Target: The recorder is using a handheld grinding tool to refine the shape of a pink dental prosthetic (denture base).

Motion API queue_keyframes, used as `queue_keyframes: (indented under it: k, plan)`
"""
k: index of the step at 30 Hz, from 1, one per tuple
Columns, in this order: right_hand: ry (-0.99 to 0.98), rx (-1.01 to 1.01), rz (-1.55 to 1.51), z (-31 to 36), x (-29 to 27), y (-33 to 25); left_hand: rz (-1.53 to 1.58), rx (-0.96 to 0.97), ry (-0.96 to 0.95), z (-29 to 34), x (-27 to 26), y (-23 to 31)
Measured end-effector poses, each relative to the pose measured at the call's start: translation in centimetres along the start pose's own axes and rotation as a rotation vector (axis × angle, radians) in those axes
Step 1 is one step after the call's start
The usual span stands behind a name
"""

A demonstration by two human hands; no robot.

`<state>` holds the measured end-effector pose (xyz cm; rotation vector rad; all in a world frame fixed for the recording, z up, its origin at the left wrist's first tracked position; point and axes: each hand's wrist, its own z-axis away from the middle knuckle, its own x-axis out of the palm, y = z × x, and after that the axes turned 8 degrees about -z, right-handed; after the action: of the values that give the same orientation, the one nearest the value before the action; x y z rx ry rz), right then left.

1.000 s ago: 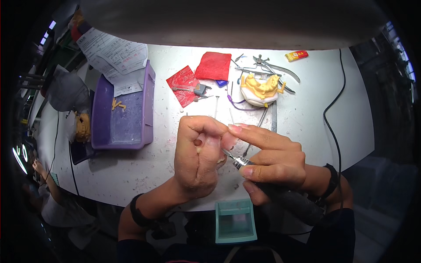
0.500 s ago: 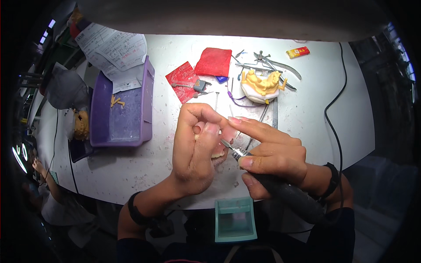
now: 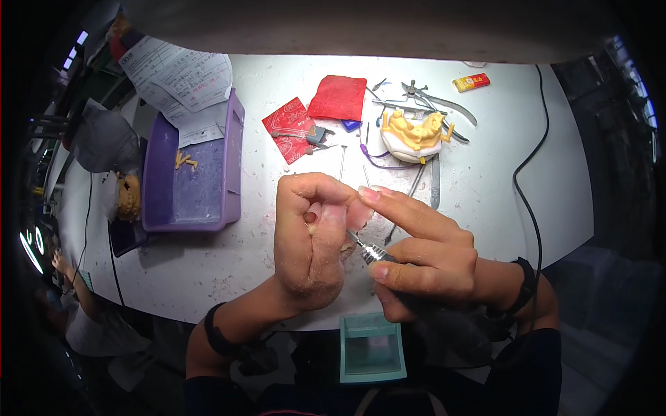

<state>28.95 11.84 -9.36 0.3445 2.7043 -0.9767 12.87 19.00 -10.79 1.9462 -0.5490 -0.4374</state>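
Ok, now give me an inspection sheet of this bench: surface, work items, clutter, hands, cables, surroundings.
Surface: white table, dotted with debris.
Work items: pink piece, partly hidden; handpiece, its tip close to the pink piece, contact unclear.
Clutter: red sheets, metal tools and yellow model, mostly toward the back; purple tub at left, papers over its far end.
Hands: left hand grips the pink piece; right hand grips the handpiece.
Cables: black cable down the table's right side.
Surroundings: teal box at the near edge; another person's hand at far left.
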Motion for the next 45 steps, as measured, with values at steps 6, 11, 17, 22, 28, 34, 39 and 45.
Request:
queue_keyframes:
  k: [6,11,17,22,28,34,39,45]
  plan:
    - [0.016,0.048,-0.094,0.0,-0.2,-0.1,-0.045,-0.049,-0.006,0.0,0.1,1.1]
    - [-0.032,0.01,-0.024,-0.2,-0.3,-0.2,0.011,-0.016,0.022,0.2,0.3,0.6]
    - [0.011,0.042,-0.077,-0.1,-0.4,-0.2,-0.019,-0.03,0.015,0.1,0.3,0.8]
    - [0.047,0.049,-0.103,0.0,-0.1,-0.3,0.068,-0.091,0.007,-0.2,0.1,0.8]
    - [0.006,0.061,-0.07,-0.2,-0.2,-0.3,0.206,-0.253,-0.006,-0.3,-0.4,0.8]
    - [-0.026,0.118,-0.119,-0.2,-0.5,-0.4,0.186,-0.286,0.001,-0.4,-0.3,1.2]
    - [-0.098,0.152,-0.218,-0.3,-1.5,-0.2,0.199,-0.273,-0.025,-0.4,-0.6,1.0]
    - [0.326,0.32,-0.216,0.5,0.1,0.0,0.278,-0.385,-0.016,-1.4,-0.5,1.5]
